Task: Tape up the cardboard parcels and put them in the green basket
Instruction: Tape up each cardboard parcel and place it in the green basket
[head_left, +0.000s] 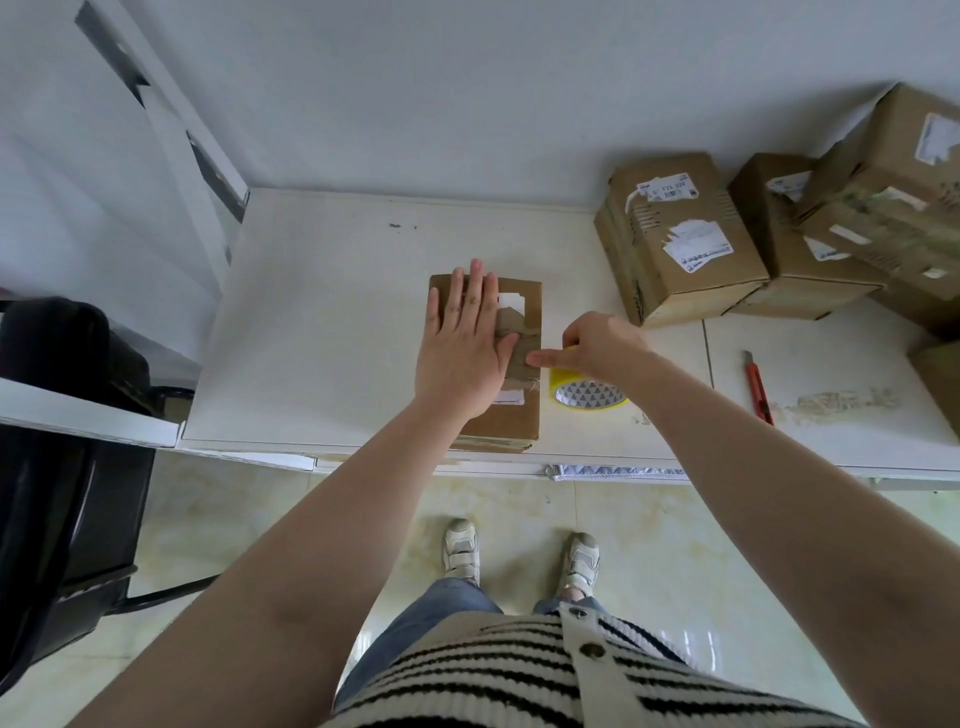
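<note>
White bench (322, 332) against a pale wall carries a cardboard parcel (511, 415) under the flat, spread left hand (465, 343); the right hand (597, 345) grips a yellow tape roll (587, 397).

Matt brown cardboard is seen on the parcel (511, 415), glossy yellow plastic on the tape roll (587, 395), and smooth, stained white laminate on the bench (322, 322).

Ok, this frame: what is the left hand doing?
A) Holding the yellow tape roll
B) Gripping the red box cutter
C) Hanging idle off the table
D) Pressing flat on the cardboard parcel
D: the left hand lies with straight fingers flat on top of the cardboard parcel, while the right hand is at the yellow tape roll.
</note>
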